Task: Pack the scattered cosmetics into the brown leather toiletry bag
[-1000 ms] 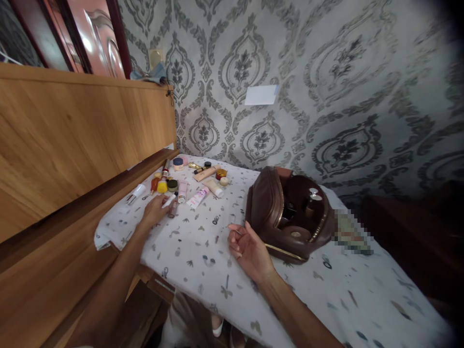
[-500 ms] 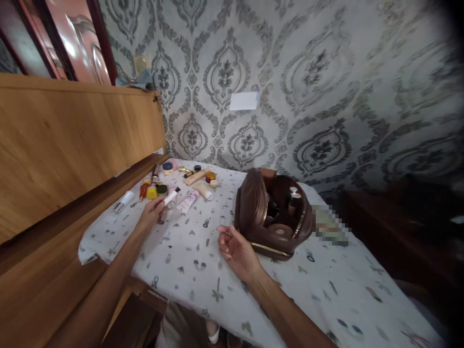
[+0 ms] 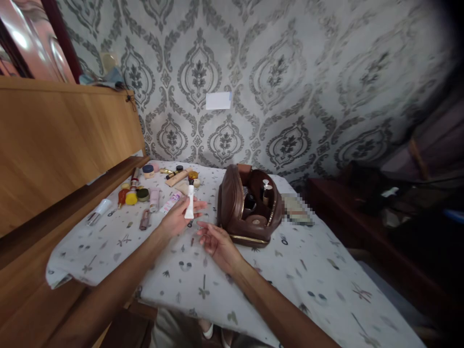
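Holding a black-capped white squeeze tube (image 3: 190, 207) in a partly open left hand (image 3: 176, 219), with an empty, loosely curled right hand (image 3: 220, 245) near an unzipped brown cosmetic bag (image 3: 229, 200).

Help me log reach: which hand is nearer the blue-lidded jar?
Left. The left hand is right and in front of the blue-lidded jar; the right hand, farther both ways.

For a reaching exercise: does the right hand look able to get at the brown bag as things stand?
Probably yes: the right hand appears free, close to the brown bag, with nothing visible between them; the left hand, holding a white tube, is farther left.
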{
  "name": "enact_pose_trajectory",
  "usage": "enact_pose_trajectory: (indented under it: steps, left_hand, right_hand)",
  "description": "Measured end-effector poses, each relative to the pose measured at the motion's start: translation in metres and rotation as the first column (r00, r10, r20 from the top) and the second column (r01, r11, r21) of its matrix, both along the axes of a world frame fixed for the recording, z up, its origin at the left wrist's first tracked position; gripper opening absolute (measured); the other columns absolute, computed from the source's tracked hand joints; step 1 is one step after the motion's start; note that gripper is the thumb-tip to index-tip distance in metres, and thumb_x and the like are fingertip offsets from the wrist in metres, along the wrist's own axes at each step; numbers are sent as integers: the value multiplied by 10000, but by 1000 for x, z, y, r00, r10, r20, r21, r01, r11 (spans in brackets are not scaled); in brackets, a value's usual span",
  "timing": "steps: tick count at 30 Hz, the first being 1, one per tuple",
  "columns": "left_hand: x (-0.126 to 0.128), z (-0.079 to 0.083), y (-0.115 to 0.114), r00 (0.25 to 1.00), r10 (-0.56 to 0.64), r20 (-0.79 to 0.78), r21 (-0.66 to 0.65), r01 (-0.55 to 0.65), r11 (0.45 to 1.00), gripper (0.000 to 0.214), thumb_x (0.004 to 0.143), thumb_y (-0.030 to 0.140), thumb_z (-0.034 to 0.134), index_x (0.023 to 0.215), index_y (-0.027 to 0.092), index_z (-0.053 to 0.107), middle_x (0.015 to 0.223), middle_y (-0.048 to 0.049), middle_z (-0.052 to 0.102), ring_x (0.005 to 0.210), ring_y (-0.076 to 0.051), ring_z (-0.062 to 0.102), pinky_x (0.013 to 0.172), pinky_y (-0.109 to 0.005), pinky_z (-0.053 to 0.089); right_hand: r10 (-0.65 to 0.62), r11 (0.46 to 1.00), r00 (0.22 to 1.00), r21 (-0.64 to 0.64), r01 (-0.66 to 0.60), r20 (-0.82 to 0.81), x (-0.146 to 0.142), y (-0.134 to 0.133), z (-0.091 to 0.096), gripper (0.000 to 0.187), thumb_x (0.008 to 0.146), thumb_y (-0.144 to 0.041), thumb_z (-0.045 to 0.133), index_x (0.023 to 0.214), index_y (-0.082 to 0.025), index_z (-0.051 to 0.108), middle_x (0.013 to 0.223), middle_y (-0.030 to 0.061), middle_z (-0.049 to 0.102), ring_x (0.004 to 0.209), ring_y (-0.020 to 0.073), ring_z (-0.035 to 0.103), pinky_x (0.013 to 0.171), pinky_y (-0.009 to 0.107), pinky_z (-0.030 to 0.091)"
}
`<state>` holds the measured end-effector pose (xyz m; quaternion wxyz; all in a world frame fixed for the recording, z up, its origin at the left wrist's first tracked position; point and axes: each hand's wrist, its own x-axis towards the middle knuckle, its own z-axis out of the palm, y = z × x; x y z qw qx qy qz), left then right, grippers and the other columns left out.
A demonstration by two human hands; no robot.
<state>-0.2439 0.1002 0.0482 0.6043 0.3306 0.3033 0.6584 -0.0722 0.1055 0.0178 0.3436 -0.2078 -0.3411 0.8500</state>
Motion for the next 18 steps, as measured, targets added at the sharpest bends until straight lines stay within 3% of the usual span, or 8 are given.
enact_pose_trajectory:
  steps: [3,7,11,14,18]
  left_hand:
    - [9,-8,-1,999,-53,-11,-22,52,998,311,830,411,739,998,172,631,1056,-116,741,958,-218,700,836,-338,555]
    - [14,-13,-5,994,-105,-38,-71,103,992,343,793,446,766,978,183,645,1097,-95,730,880,-186,702,741,-289,569]
    - [14,-13,-7,987,-127,-100,-67,121,990,363,770,446,782,974,164,679,1052,-87,722,796,-155,681,654,-236,549]
    - [14,-13,-8,978,-156,-135,-60,149,987,373,758,445,790,966,149,702,976,-72,715,715,-133,651,634,-232,531]
    - [14,-11,-9,975,-159,-153,-24,157,987,377,721,426,826,940,133,733,900,-68,699,784,-147,640,719,-240,518]
  right_hand:
    - [26,1000,999,-14,-26,-22,0,2,-4,419,721,-436,825,975,-115,735,827,66,751,615,110,676,436,159,373]
    - [72,997,995,-13,-73,-64,-1,2,-7,307,827,-387,752,964,-118,700,895,101,770,686,139,724,472,155,457]
    - [97,995,989,-27,-101,-112,-2,1,-7,253,848,-336,739,961,-127,654,959,146,769,770,171,748,492,160,509]
    - [99,991,985,-70,-110,-139,-2,0,-6,240,822,-287,767,946,-121,648,913,140,774,712,150,740,509,150,528]
    - [80,984,982,-144,-106,-174,-1,1,-6,230,766,-218,812,909,-128,656,778,89,768,565,93,674,526,133,533]
